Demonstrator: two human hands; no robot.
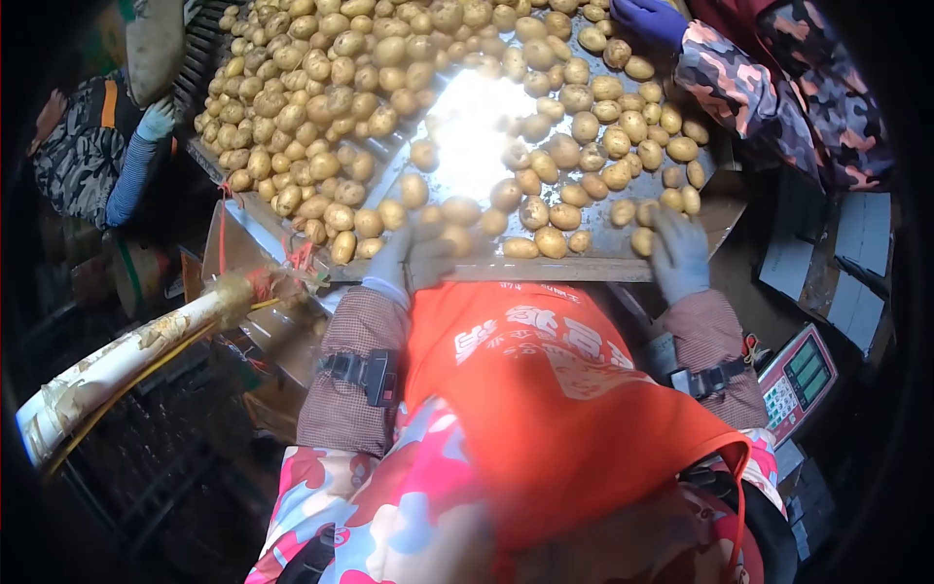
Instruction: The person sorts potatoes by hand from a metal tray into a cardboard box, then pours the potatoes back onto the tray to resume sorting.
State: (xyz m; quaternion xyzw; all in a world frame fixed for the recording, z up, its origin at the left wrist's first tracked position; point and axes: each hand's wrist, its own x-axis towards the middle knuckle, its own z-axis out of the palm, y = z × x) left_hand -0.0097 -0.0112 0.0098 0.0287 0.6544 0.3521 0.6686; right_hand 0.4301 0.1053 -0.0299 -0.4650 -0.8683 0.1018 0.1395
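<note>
Many potatoes (551,242) lie on a metal sorting tray (610,269) in front of me. My left hand (416,255), in a pale glove, is over the tray's near edge, beside a few potatoes blurred by motion. Its fingers look loosely extended, though partly smeared. Further right, my right hand (679,251), gloved too, reaches over the same edge with its fingers stretched out and slightly bent. Its fingertips are against or very near a potato (643,240); actual contact is hard to make out. Neither hand visibly grips anything.
Potatoes heap up at the tray's left. A co-worker's purple-gloved hand (650,19) is at the far right, and another person's gloved hand (157,120) at the left. A wrapped pole (136,355) slants at lower left. A digital scale (798,382) stands at right. Glare hides the tray's centre.
</note>
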